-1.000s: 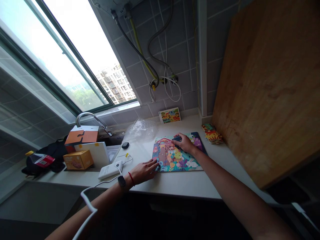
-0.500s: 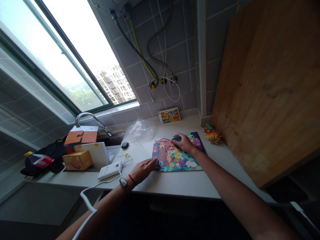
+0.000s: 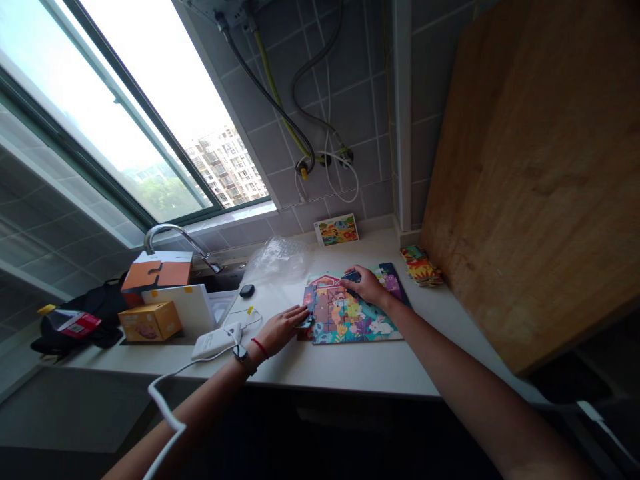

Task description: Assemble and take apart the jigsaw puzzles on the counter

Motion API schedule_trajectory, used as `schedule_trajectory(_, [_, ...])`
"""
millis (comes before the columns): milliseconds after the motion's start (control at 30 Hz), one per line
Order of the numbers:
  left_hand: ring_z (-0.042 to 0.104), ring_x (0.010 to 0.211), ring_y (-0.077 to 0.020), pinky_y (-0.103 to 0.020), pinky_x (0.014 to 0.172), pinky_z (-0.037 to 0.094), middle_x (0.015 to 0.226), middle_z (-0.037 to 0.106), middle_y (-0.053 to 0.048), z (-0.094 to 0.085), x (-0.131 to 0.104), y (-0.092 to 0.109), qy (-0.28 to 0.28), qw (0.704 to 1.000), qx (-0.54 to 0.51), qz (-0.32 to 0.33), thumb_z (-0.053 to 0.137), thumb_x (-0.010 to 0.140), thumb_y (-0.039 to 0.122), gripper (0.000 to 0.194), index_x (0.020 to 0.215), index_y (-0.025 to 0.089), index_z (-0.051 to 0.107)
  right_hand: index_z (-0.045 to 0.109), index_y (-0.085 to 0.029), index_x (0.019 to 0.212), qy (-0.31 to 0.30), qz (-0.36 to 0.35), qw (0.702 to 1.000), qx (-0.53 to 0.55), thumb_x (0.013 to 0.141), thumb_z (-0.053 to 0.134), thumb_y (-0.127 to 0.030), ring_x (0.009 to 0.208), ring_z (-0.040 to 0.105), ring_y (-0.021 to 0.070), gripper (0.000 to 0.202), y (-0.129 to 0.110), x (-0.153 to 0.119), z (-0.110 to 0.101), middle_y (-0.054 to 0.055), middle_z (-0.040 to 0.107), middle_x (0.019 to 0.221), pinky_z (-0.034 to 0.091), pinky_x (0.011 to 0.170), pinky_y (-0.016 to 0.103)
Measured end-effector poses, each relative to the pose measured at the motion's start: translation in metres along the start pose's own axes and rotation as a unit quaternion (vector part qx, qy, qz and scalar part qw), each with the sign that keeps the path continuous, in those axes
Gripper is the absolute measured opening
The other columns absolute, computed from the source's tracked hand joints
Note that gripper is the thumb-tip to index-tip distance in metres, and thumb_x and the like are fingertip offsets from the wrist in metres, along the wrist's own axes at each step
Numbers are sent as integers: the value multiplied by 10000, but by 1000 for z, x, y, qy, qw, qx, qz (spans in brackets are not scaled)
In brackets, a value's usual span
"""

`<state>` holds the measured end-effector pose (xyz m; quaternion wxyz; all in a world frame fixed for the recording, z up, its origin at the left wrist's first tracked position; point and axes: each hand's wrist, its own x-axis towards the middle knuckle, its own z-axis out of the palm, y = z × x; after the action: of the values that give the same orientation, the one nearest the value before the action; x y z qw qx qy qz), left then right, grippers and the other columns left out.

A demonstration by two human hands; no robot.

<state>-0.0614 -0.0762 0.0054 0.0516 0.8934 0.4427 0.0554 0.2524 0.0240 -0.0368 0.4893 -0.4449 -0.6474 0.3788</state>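
A colourful jigsaw puzzle (image 3: 345, 317) with a red barn, rabbits and plants lies flat on the white counter (image 3: 280, 373). My right hand (image 3: 367, 285) is closed on a dark puzzle piece (image 3: 352, 276) over the puzzle's upper part. At the puzzle's left edge, my left hand (image 3: 283, 329) has its fingertips on a small puzzle piece (image 3: 305, 323), which sticks out past that edge. A picture card (image 3: 337, 230) leans against the wall behind. Several loose pieces are piled (image 3: 421, 266) right of the puzzle.
Crumpled clear plastic (image 3: 280, 260) lies behind my left hand. A white power bank (image 3: 217, 340) with a cable, a black round object (image 3: 247, 291) and boxes (image 3: 151, 322) stand left, near the sink faucet (image 3: 185, 233). A large wooden board (image 3: 540, 180) stands at right.
My left hand has moved slightly left, and a piece under its fingertips now juts out from the puzzle's left edge. My right hand stays at about the same place on the puzzle.
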Motion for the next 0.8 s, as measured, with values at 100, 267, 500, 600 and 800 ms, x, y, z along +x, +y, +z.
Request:
schedule_trajectory(100, [538,1373,-296,-481,1128,487,1461,590,-78,-7,5,-4,-21,1000,15,16,600,979,418,464,1420,273,590,673,-213,953,4,-6,1000,-1,734,789,-467,827,680,221,354,0,0,0,51,734,902,532,756,325])
schedule_trajectory(267, [606,1276,-293,-489,1087,502,1383,653,-86,-19,17,-7,-20,998,32,45,609,964,480,414,1335,305,662,674,-212,950,8,-7,1000,-4,729,793,-468,829,680,223,358,0,0,0,53,738,899,537,753,326])
schedule_trajectory(500, [593,1264,-296,-489,1060,508,1458,588,-112,-12,22,-7,-16,997,76,9,555,1003,419,496,1477,278,518,669,-205,950,8,0,1000,-1,729,783,-481,814,684,220,372,-3,-1,-1,52,738,891,530,751,324])
schedule_trajectory(600, [546,1327,-335,-519,1089,482,1552,479,-137,-10,18,-10,-51,997,62,16,610,952,511,667,1542,262,426,670,-210,953,16,-13,1000,0,733,785,-470,841,684,223,360,-2,0,0,57,742,918,535,780,333])
schedule_trajectory(800, [580,1291,-312,-493,1094,485,1503,530,-125,-20,21,-15,-61,997,25,34,609,962,458,549,1475,286,522,675,-212,945,12,-14,1000,1,735,790,-454,830,681,218,342,-1,0,1,51,739,912,539,774,327])
